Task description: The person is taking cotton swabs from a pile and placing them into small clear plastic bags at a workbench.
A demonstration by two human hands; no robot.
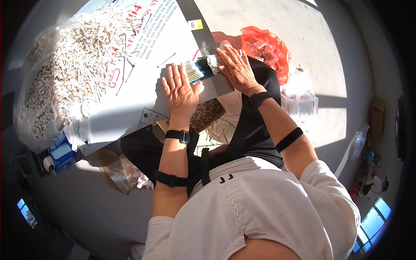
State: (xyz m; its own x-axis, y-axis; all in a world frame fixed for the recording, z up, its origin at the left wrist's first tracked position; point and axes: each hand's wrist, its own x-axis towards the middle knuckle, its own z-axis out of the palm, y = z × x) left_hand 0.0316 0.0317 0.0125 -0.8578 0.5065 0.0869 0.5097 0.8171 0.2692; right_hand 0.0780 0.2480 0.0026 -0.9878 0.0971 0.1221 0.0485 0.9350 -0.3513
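Note:
A small row of cotton swabs [193, 71] lies at the table's near right corner, between my two hands. Their sticks point left, and white tips [212, 64] show beside my right hand. A dark blue strip runs across their middle; whether it is a wrapper or part of the surface I cannot tell. My left hand [180, 96] is flat with fingers stretched out, its index side against the stick ends. My right hand [238, 73] lies with fingers extended at the white-tip side, partly hiding what is under it. Something clear shows past its fingertips.
A big heap of loose cotton swabs [73, 65] spills from a clear bag on the left of the white-covered table [125, 108]. A blue bottle [61, 156] stands by its left edge. Right of the table are a red bag of packs [269, 52] and clear plastic bags [300, 93]. Between my knees, a box [207, 115] holds swabs.

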